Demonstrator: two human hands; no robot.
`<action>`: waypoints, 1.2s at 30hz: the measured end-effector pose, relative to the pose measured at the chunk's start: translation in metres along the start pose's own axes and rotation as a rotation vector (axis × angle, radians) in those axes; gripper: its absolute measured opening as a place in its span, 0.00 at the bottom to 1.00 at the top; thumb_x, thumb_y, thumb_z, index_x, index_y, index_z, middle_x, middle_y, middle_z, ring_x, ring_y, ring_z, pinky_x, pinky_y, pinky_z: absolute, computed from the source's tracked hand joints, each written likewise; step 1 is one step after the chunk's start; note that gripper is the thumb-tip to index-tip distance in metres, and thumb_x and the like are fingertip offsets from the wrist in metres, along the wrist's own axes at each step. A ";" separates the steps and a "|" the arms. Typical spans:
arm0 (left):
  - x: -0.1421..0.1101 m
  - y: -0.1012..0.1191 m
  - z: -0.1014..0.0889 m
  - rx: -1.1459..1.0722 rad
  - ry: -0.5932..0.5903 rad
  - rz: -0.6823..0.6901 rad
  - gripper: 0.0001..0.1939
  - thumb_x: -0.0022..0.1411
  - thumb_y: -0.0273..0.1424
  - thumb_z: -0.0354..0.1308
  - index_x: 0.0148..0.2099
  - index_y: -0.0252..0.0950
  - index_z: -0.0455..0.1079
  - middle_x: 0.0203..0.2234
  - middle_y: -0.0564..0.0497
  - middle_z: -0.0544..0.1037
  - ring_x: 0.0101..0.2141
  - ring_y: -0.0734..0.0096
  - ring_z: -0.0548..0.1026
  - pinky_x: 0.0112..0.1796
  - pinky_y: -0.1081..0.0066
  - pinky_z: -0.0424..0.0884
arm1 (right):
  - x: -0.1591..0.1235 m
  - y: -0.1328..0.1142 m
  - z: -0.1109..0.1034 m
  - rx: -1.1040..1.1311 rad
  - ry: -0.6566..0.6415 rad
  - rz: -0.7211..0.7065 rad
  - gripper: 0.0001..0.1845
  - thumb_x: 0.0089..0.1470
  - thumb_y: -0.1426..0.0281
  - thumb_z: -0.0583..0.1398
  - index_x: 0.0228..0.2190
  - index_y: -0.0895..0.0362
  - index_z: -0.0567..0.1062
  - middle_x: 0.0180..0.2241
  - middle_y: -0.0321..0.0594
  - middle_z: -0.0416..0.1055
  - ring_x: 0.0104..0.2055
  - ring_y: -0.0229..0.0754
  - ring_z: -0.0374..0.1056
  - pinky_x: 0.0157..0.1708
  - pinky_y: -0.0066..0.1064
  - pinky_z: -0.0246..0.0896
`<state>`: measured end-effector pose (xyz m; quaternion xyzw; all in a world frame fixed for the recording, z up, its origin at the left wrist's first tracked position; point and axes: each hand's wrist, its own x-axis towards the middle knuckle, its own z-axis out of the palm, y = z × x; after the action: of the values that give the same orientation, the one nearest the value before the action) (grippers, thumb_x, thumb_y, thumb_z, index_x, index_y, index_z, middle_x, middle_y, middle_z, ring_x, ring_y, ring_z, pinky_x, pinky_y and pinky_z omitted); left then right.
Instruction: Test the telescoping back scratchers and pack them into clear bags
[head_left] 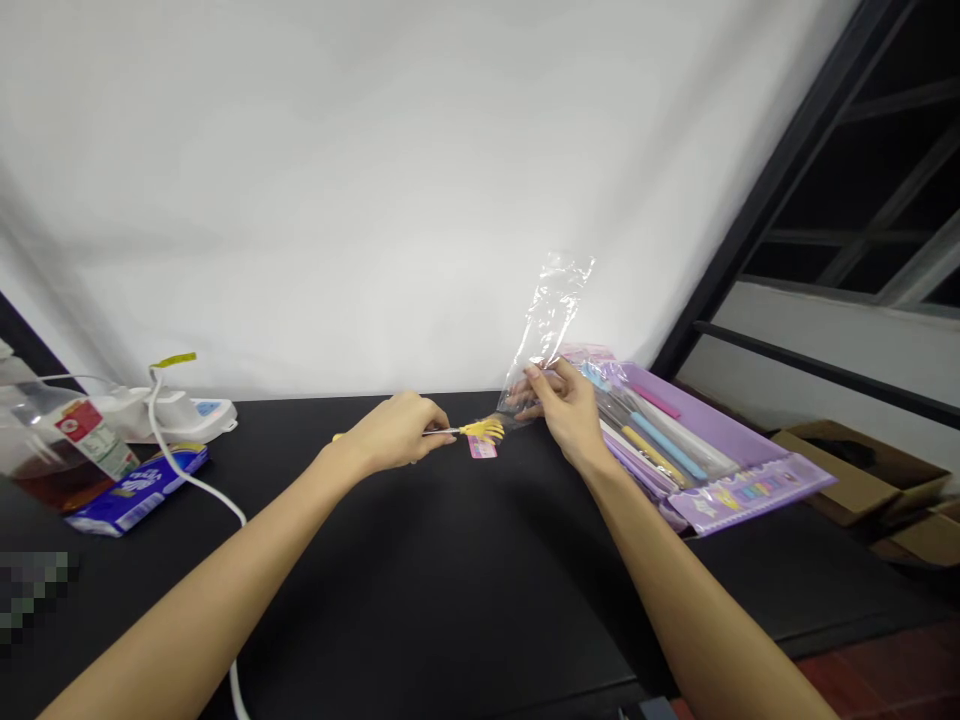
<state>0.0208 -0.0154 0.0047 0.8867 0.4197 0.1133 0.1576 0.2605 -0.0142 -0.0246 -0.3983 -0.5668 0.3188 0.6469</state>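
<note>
My left hand (401, 430) is closed around the metal shaft of a yellow back scratcher (484, 430), whose hand-shaped end points right. A small pink tag (482, 447) lies just under that end. In my right hand (566, 405) a clear plastic sleeve (551, 310) is pinched, standing up above the fingers, its lower mouth close to the yellow scratcher head. Right of that hand sits an open purple display box (750, 440) with several wrapped back scratchers (667, 440) in blue, yellow and pink.
On the left are a bottle of dark liquid (64, 440), a blue packet (142, 490) and a white power strip (214, 415) with a white cable (199, 482). Cardboard boxes (840, 475) stand beyond the right edge of the black table (450, 600). A white wall (375, 200) rises behind.
</note>
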 end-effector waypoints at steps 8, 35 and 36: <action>0.003 -0.003 0.006 0.171 0.164 0.069 0.13 0.66 0.36 0.55 0.40 0.36 0.80 0.27 0.47 0.80 0.25 0.68 0.73 0.29 0.71 0.61 | 0.001 0.002 -0.002 -0.007 0.072 -0.037 0.20 0.53 0.52 0.65 0.35 0.53 0.68 0.26 0.35 0.75 0.26 0.41 0.75 0.21 0.27 0.71; 0.002 -0.007 0.008 0.103 0.214 0.101 0.15 0.68 0.37 0.54 0.38 0.36 0.79 0.23 0.51 0.77 0.21 0.74 0.68 0.26 0.72 0.57 | 0.001 0.020 -0.005 0.111 -0.063 0.292 0.19 0.42 0.55 0.72 0.25 0.59 0.83 0.30 0.45 0.81 0.37 0.47 0.77 0.36 0.35 0.76; 0.003 -0.007 0.009 0.109 0.230 0.104 0.15 0.68 0.37 0.54 0.39 0.36 0.79 0.24 0.50 0.78 0.22 0.73 0.69 0.26 0.72 0.58 | 0.001 0.020 -0.005 0.108 -0.076 0.287 0.19 0.43 0.55 0.72 0.26 0.59 0.83 0.31 0.46 0.81 0.37 0.47 0.77 0.36 0.35 0.76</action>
<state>0.0202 -0.0106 -0.0062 0.8957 0.3939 0.1994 0.0539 0.2667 -0.0039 -0.0421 -0.4275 -0.5102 0.4527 0.5933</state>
